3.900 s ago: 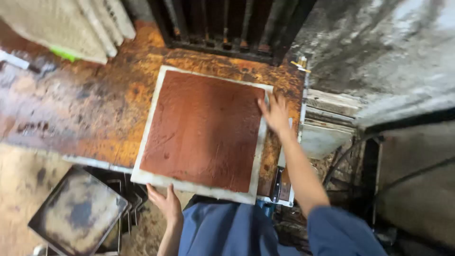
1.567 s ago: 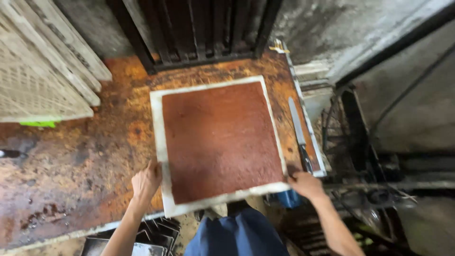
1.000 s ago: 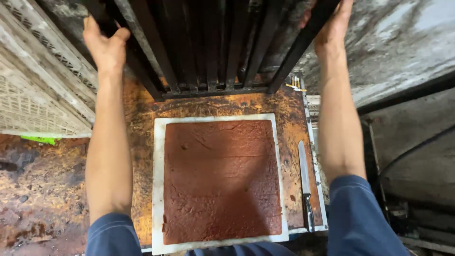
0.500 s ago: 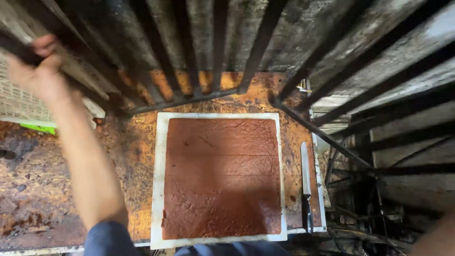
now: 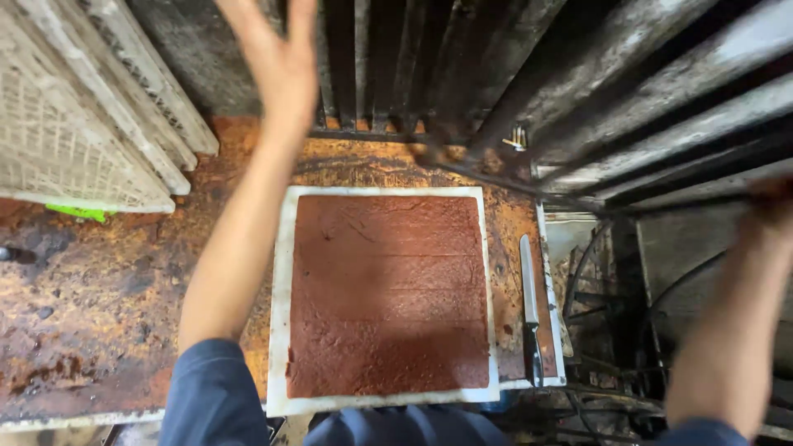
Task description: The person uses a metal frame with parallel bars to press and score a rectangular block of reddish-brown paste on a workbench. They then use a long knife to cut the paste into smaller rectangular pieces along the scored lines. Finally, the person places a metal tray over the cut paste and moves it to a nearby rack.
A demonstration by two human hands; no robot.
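Surface: rust-orange, stained worktable (image 5: 107,314) ran under everything, with pale mesh trays (image 5: 74,124) leaning at the far left and a small green scrap (image 5: 78,212) below them.

Frame: heavy dark barred metal frame (image 5: 578,99) stood tilted above the back and right of the table, its bars blurred.

Slab: square reddish-brown slab (image 5: 388,297) lay flat on a white board (image 5: 279,330), directly under the near edge of the frame, at the table's front.

Knife: black-handled knife (image 5: 529,314) lay along the board's right margin, just beside the slab, blade pointing away.

Left hand: left hand (image 5: 277,58) was raised in front of the bars, fingers spread and palm open, gripping nothing; whether it touched a bar could not be told.

Right hand: right hand (image 5: 772,206) sat at the far right edge against a bar, blurred; whether it was closed around the bar could not be told.

Risk, frame: with one hand off it, the frame looked thinly controlled; a slip on the right could let it swing or drop unevenly onto the slab.

Risk, fingers: the open left hand was close to the bars and could be caught if they shifted.

Risk, knife: a jolt to the board could knock the knife off the edge.
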